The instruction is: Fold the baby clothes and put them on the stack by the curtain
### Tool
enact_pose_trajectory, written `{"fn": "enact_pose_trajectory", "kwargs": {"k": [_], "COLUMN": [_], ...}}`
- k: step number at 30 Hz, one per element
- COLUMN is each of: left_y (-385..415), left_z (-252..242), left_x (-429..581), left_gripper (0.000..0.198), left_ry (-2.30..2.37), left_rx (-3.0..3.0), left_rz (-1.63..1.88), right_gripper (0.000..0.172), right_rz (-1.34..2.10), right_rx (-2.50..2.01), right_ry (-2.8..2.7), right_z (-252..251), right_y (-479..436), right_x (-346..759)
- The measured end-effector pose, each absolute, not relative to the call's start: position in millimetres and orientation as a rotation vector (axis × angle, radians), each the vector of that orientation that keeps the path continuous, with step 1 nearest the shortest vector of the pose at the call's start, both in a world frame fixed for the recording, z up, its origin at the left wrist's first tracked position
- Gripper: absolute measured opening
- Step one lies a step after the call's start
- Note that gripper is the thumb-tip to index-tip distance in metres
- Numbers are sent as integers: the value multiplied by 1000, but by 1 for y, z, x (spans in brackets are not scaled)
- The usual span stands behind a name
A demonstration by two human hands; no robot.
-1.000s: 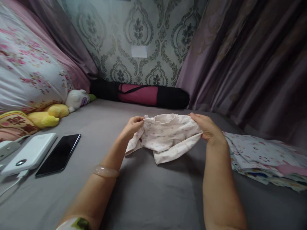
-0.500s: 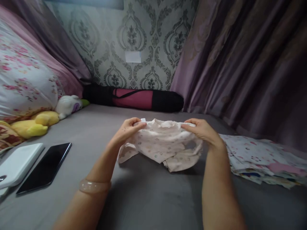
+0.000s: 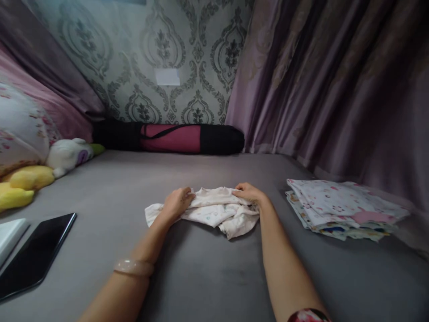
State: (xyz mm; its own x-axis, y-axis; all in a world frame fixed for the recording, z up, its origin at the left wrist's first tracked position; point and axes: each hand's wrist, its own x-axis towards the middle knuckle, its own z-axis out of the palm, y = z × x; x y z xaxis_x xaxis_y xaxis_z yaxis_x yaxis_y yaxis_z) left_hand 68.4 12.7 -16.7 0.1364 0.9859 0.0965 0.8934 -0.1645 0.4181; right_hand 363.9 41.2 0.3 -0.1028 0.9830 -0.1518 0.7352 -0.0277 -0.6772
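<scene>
A small pale baby shirt [image 3: 214,210] with a faint print lies bunched on the grey bed sheet [image 3: 208,277], its neckline on the far side. My left hand [image 3: 178,201] pinches the shirt's left shoulder, with a sleeve sticking out to the left of the wrist. At the opposite shoulder, my right hand [image 3: 248,193] grips the cloth between thumb and fingers. The right sleeve lies crumpled toward me. A pale bangle [image 3: 134,267] circles my left wrist.
Folded printed cloths [image 3: 345,205] are stacked at the right. A black phone [image 3: 36,255] and a white device [image 3: 11,235] lie at the left, below plush toys [image 3: 69,154]. A black and pink rolled bag [image 3: 170,137] rests along the wall.
Both hands have lowered the shirt onto the bed, and it now lies flatter and more bunched. My view has turned a little to the right.
</scene>
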Motion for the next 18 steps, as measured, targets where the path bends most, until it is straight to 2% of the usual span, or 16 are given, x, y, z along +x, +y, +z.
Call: {"fn": "enact_pose_trajectory", "kwargs": {"k": [11,18], "left_y": [20,18], "left_z": [-23,-15], "left_x": [65,65], "left_gripper": [34,41], "left_ry": [1793,1622], "left_rx": [2043,1727], "left_rz": [658,935], "right_gripper": [15,16], "right_rz": [910,868], "right_rx": [-1783,-1784], "right_ry": [-1872,-1890], "right_z": [-10,-2], "right_y": [45,42], "right_x": [367,358]}}
